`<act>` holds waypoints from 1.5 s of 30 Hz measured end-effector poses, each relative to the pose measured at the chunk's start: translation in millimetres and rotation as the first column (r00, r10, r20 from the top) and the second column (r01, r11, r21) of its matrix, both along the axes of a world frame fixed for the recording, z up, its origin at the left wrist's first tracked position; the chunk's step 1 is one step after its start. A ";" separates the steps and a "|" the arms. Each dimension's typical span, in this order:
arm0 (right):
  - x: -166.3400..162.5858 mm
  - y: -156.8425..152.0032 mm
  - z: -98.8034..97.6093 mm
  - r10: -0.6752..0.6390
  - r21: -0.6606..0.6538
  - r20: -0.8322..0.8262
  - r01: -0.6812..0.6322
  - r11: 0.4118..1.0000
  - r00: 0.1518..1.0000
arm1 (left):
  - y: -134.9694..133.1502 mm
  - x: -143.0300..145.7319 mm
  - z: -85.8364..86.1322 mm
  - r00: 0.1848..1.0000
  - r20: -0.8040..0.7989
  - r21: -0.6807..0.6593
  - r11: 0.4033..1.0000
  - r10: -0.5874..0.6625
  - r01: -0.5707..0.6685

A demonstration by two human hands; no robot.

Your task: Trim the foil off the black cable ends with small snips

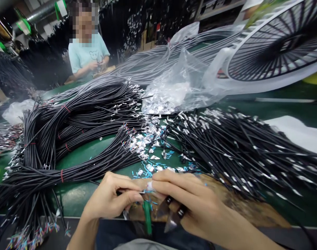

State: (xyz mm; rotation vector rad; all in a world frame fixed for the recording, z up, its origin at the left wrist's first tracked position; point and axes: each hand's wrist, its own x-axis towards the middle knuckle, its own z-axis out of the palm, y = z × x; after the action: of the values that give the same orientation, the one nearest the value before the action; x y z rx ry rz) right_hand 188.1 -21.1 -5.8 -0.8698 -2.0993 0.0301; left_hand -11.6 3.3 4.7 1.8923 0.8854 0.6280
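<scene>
Two bare hands meet over the near edge of a green table (75,200). The left hand (110,196) is pinched closed on a thin cable end (142,192), its long axis nearly level across the view, tip pointing right. The right hand (191,194), fingers curled, pinches a white scrap (149,186) beside that tip (a metal blade (171,222) shows beneath).

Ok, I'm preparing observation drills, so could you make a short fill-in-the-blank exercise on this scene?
Beyond the left hand, the nearest cable bundle has a ____ tie.
The tabletop is ____.
The fan is in the picture's upper ____ corner.
Missing words: red; green; right.
</scene>
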 end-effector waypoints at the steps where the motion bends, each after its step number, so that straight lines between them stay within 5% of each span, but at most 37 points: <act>1: -0.5 -1.6 0.3 -0.008 -0.003 0.013 0.008 1.000 1.000 | 0.7 -0.1 1.6 1.000 -0.007 -0.025 0.999 -0.030 0.030; 6: -0.9 -8.4 1.8 0.006 0.041 0.063 -0.008 0.999 0.998 | 3.9 -4.4 5.6 0.993 -0.017 -0.119 0.986 -0.119 0.116; 10: 0.6 -4.2 3.3 0.070 -0.138 0.026 -0.066 0.988 0.997 | 7.4 -6.2 3.8 0.992 -0.006 -0.155 0.980 -0.129 0.126; 15: -7.9 19.9 16.2 0.233 -0.365 -0.219 -0.301 0.881 0.947 | 8.6 0.6 5.3 0.985 0.154 -0.145 0.988 0.075 -0.052; 18: -16.3 30.9 23.0 0.172 -0.387 -0.359 -0.314 0.867 0.917 | 8.5 4.0 8.6 0.953 0.219 -0.135 0.974 0.207 -0.181; 21: -20.1 32.7 22.8 0.079 -0.390 -0.427 -0.262 0.882 0.901 | 8.2 4.7 7.4 0.920 0.272 -0.071 0.960 0.281 -0.272; 27: -16.3 27.5 10.6 0.147 -0.257 -0.481 -0.300 0.919 0.864 | 4.2 7.9 -3.0 0.895 0.304 0.114 0.920 0.326 -0.374; 33: -17.0 24.8 9.1 0.071 -0.265 -0.406 -0.192 0.945 0.911 | 1.0 12.3 -9.8 0.891 0.262 0.276 0.856 0.371 -0.438; 41: -19.8 30.2 14.1 0.010 -0.605 -0.451 -0.314 0.732 0.893 | -3.9 17.4 -25.1 0.839 0.333 0.443 0.714 0.429 -0.541; 45: -16.9 27.3 10.5 0.022 -0.308 -0.407 -0.160 0.938 0.913 | -8.0 18.6 -21.6 0.845 0.305 0.473 0.700 0.439 -0.535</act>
State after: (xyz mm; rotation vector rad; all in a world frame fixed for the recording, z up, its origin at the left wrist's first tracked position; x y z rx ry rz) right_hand 171.2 6.2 4.7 -0.8737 -1.7681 0.5866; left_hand 6.9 -4.7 -16.9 2.0449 1.2035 1.4872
